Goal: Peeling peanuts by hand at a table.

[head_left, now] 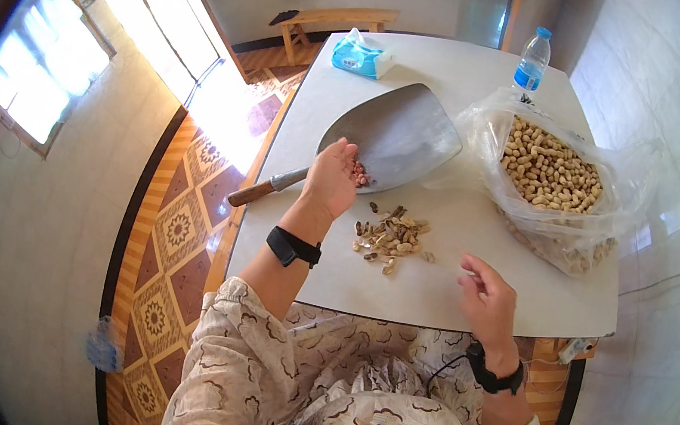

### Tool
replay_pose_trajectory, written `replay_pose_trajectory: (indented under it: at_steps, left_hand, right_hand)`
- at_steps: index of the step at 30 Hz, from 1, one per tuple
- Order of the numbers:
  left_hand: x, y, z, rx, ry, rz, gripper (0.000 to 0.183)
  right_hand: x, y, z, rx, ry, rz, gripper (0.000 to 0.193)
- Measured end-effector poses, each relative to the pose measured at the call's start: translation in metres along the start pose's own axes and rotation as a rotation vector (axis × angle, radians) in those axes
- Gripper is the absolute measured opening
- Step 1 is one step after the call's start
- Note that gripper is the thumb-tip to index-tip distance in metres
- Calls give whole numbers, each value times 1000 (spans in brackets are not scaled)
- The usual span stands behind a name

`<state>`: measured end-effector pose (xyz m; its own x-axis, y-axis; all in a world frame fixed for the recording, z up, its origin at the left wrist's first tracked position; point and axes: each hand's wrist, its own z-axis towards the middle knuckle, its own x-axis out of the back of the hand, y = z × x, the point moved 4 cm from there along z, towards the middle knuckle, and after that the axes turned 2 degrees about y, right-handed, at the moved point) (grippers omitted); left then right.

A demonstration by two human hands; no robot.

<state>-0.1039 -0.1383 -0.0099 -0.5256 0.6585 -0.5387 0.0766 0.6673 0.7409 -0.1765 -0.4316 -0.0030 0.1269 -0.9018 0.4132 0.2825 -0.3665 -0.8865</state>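
My left hand [331,181] reaches over the handle end of a grey metal scoop [412,136] with a wooden grip [250,193]. It looks cupped and tipped sideways, its fingers partly hidden. Reddish shelled peanuts [359,173] show right beside its palm; I cannot tell whether some still touch the hand. My right hand [488,301] hovers near the table's front edge with loosely bent fingers apart and nothing visible in them. Between the hands lies a small heap of broken peanut shells [393,236] on the table.
At the right, a clear plastic bag [488,146] full of unshelled peanuts [550,168] stands open on the white table [432,299]. Toward the far edge are a blue tissue pack [360,57] and a water bottle [532,61]. A wooden bench [341,17] stands beyond.
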Motion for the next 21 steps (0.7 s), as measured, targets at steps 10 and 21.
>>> replay_pose_trajectory:
  at_steps: [10,21]
  left_hand:
    - [24,-25,-98,-624,-421,947,64]
    - [66,-65,-154,-1170,-216,2209,40]
  right_hand:
    - [108,53,-57,133,660,-666,27]
    - [107,96,-59,213,722,-649,37]
